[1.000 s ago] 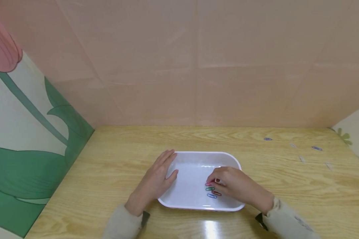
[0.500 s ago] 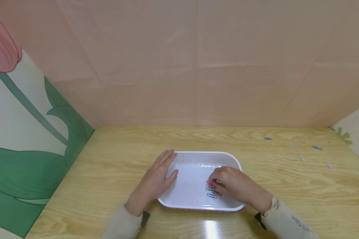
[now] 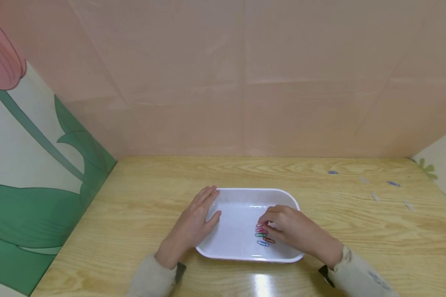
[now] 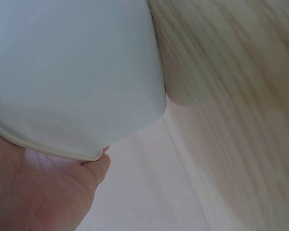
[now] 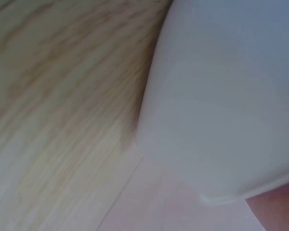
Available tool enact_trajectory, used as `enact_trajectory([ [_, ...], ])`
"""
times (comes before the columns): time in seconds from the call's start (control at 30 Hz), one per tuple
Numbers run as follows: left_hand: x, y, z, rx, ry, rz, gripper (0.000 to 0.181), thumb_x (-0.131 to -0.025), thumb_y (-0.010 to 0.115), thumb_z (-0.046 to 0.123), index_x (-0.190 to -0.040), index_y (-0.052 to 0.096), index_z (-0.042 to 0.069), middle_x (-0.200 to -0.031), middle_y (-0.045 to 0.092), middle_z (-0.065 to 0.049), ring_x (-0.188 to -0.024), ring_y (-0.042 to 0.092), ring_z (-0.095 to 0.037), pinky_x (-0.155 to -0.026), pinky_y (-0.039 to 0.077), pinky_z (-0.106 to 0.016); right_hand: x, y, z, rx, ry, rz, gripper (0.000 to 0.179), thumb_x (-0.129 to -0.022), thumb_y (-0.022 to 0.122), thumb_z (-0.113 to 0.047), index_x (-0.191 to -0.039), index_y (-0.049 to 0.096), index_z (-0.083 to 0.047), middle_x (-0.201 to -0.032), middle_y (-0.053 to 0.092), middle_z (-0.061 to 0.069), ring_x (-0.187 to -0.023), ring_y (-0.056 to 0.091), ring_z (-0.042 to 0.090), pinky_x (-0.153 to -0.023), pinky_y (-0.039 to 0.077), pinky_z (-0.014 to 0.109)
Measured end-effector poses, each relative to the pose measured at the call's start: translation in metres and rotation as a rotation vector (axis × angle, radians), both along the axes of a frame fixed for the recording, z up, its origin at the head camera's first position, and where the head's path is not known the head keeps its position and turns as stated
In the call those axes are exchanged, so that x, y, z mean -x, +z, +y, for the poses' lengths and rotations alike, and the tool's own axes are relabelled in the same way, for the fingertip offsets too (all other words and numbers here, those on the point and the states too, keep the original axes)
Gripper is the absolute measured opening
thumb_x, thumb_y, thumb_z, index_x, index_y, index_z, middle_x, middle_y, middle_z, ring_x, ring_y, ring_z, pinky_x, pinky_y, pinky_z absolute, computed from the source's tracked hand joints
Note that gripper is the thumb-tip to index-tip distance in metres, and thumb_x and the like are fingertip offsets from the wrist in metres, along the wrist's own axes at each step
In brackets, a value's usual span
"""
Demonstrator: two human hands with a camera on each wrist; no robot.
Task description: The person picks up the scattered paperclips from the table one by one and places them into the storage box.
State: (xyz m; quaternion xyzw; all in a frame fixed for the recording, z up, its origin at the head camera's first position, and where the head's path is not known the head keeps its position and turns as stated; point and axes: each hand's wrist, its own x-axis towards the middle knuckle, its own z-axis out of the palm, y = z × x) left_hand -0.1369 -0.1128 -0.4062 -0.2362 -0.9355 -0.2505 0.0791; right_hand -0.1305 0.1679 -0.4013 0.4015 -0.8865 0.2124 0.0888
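Where the right hand (image 3: 295,231) is: down inside the tray (image 3: 238,243), toward its right end. The thumb and a finger bend in and look to be pinching a pink clip (image 3: 259,230); the fingers hide part of it.

How the pink clip should feel: very light, I think, stiff but a bit springy. It is likely smooth, so it could slip, but it should not break.

Where to pinch it: its two long sides look best, with just the tips of thumb and finger, since it lies so low.

Look of it: a thin, bright pink loop. More pink is bunched there, too tight to count.

Next to the pink: a green clip (image 3: 259,235), then a red clip (image 3: 269,240) on a slant, then a light blue clip (image 3: 262,243) closest to the tray's near side.

Left hand (image 3: 193,222): at the tray's left end, thumb inside and fingers along the outside, so the side sits between them.

Look of the tray: white and shiny, with round corners. The rim seems a good place to hold.

Tabletop (image 3: 152,198): yellow wood. Off to the right, well apart from the tray, lie two blue clips (image 3: 394,184) and three pale clips (image 3: 375,197), hard to see.

Back: a plain pinkish wall (image 3: 223,82).
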Motion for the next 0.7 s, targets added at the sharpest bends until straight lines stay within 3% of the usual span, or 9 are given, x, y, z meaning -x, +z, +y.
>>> enact_trajectory([
  [0.27,0.000,-0.001,0.000,-0.009,-0.003,0.012,0.055,-0.097,0.061,0.024,-0.144,0.048,0.001,-0.155,0.044,-0.014,-0.146,0.038,-0.030,-0.122,0.033,-0.045,-0.003,0.009,0.008,-0.016,-0.058,0.013,0.015,-0.081,0.078,-0.008,-0.096,0.075,-0.012,-0.093,0.071,-0.005,-0.088,0.065,0.010,-0.078,0.061,0.032],
  [0.7,0.000,-0.001,0.000,-0.005,0.006,0.006,0.055,-0.097,0.061,0.025,-0.145,0.048,0.002,-0.155,0.043,-0.012,-0.146,0.037,-0.028,-0.122,0.032,-0.044,-0.007,0.022,0.030,-0.003,-0.132,0.054,0.022,-0.079,0.079,-0.004,-0.099,0.075,-0.011,-0.099,0.072,-0.002,-0.094,0.069,0.018,-0.080,0.062,0.037],
])
